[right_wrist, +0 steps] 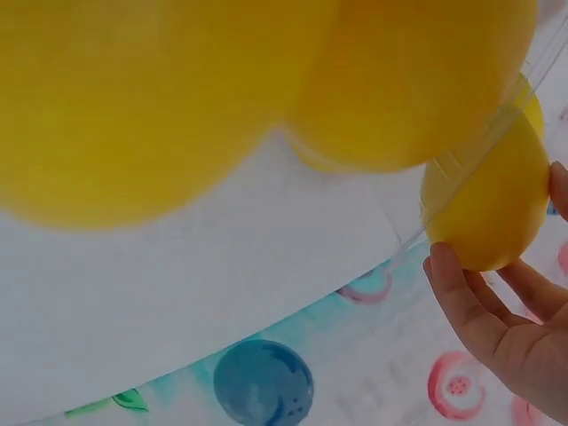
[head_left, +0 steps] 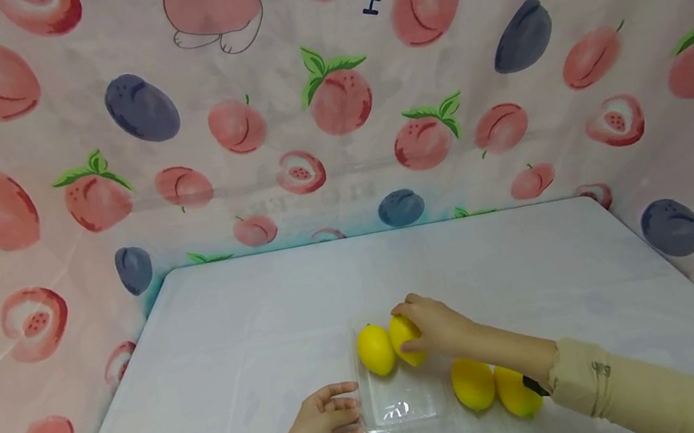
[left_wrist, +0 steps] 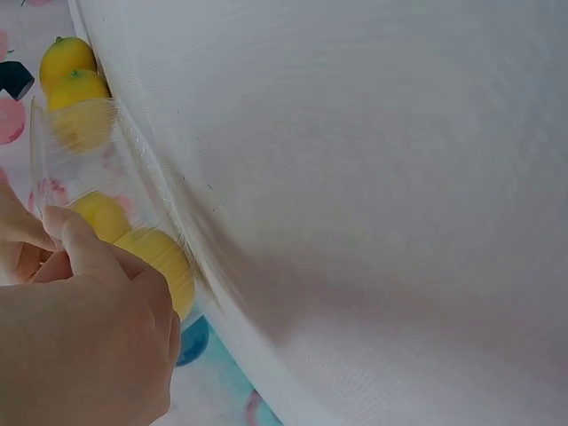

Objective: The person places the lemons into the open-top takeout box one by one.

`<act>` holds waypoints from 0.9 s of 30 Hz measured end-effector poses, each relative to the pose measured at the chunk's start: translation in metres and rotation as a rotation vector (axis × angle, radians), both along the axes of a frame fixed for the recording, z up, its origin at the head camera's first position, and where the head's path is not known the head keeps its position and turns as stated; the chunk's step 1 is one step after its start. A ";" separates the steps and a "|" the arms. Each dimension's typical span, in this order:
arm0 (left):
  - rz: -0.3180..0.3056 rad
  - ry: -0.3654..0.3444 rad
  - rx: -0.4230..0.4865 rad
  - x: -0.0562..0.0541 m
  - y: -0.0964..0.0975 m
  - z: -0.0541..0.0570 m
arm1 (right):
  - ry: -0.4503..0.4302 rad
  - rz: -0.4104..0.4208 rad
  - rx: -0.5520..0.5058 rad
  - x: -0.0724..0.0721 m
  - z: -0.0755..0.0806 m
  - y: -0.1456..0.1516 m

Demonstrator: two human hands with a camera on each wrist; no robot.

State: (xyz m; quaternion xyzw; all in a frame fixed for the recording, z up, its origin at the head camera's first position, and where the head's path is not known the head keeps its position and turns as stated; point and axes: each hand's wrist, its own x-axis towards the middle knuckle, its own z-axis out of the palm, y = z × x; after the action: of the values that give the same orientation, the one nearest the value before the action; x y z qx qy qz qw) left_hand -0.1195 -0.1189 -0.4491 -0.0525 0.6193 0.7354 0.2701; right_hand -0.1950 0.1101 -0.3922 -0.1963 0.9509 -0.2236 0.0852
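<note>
A clear plastic tray (head_left: 400, 399) lies on the table, with one lemon (head_left: 375, 350) in its far left part. Beside that lemon, my right hand (head_left: 437, 325) grips a second lemon (head_left: 406, 341) between thumb and fingers at the far right part of the tray. In the right wrist view the fingers (right_wrist: 466, 306) hold this lemon (right_wrist: 488, 195) from around its side. My left hand (head_left: 328, 423) touches the tray's left edge with loosely extended fingers. The left wrist view shows that hand (left_wrist: 98, 328) against the tray wall (left_wrist: 75, 155), lemons visible through the plastic.
Two more lemons, one nearer the tray (head_left: 474, 384) and one farther right (head_left: 518, 393), lie on the table below my right forearm. A dark device (head_left: 535, 386) shows at the right wrist. Fruit-printed cloth (head_left: 289, 119) hangs behind the white table (head_left: 253, 316).
</note>
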 end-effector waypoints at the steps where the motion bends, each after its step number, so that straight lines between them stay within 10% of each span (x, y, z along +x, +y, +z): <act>1: -0.001 0.000 -0.003 0.000 0.000 0.001 | 0.003 0.014 0.010 0.000 0.001 0.000; 16: 0.017 -0.004 -0.030 -0.001 0.001 0.001 | 0.056 0.172 0.091 -0.015 -0.014 -0.003; 27: 0.022 -0.012 -0.020 -0.001 0.000 0.001 | -0.005 0.090 0.068 -0.006 0.002 -0.005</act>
State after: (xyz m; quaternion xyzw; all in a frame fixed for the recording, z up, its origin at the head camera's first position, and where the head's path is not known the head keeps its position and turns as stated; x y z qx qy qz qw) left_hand -0.1202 -0.1185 -0.4478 -0.0666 0.6245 0.7316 0.2651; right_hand -0.2011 0.1047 -0.3906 -0.2353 0.9479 -0.1877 0.1042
